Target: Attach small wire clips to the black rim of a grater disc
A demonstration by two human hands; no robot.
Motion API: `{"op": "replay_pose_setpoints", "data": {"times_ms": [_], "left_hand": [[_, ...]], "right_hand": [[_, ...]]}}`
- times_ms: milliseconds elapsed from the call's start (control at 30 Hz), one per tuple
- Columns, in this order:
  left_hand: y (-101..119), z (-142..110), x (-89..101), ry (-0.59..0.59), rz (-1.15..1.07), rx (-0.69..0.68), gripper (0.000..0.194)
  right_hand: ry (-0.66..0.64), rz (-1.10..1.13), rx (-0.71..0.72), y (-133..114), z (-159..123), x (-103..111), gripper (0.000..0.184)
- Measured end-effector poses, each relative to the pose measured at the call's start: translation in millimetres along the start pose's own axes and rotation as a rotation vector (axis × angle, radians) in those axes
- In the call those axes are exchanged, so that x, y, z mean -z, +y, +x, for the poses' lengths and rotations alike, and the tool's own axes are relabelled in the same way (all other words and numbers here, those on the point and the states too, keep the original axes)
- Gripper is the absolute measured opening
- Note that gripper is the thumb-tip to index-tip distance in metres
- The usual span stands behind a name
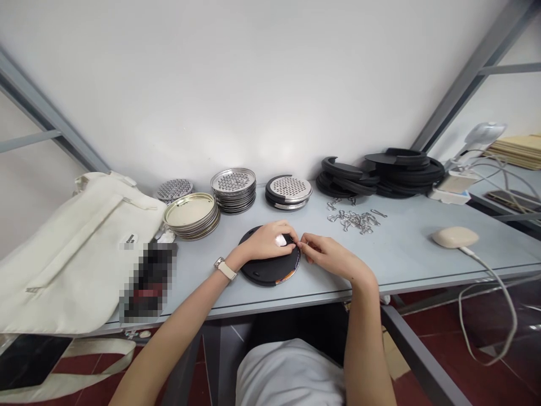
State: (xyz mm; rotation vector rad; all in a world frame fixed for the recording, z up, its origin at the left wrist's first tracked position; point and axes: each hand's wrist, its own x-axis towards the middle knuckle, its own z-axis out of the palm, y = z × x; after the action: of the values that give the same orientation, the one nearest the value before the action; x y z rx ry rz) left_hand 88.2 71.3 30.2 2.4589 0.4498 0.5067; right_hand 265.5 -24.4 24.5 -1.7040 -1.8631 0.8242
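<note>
A round black disc (266, 268) lies at the table's front edge, with a shiny, partly coloured rim showing along its lower right. My left hand (270, 241) rests across the top of it, fingers curled over the far right edge. A small white patch shows by the left thumb. At that same edge my right hand (319, 248) is closed in a pinch, its fingertips meeting the left fingers. Whatever lies between the right fingertips is too small to make out. Beyond the right hand lies a loose pile of small metal clips (357, 221).
Along the wall stand gold lids (190, 211), perforated metal discs (234, 183), grater discs with black rims (289, 189) and black rings (346, 175). A cream bag (84, 248) covers the left end. On the right are a beige corded device (455, 237) and a charger (454, 183).
</note>
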Motion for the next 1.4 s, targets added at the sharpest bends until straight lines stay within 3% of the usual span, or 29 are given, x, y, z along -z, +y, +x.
{"op": "replay_pose_setpoints", "data": {"times_ms": [800,1400], "left_hand": [[-2.1,0.8,0.8,0.020,-0.178,0.035,0.022],[-1.0,0.6,1.2,0.016,-0.198,0.030,0.020]], "right_hand": [[-0.023,0.067,-0.012,1.3,-1.5,2.5,0.022],[-0.075,0.085,0.001,5.4,-3.1,3.9,0.029]]}}
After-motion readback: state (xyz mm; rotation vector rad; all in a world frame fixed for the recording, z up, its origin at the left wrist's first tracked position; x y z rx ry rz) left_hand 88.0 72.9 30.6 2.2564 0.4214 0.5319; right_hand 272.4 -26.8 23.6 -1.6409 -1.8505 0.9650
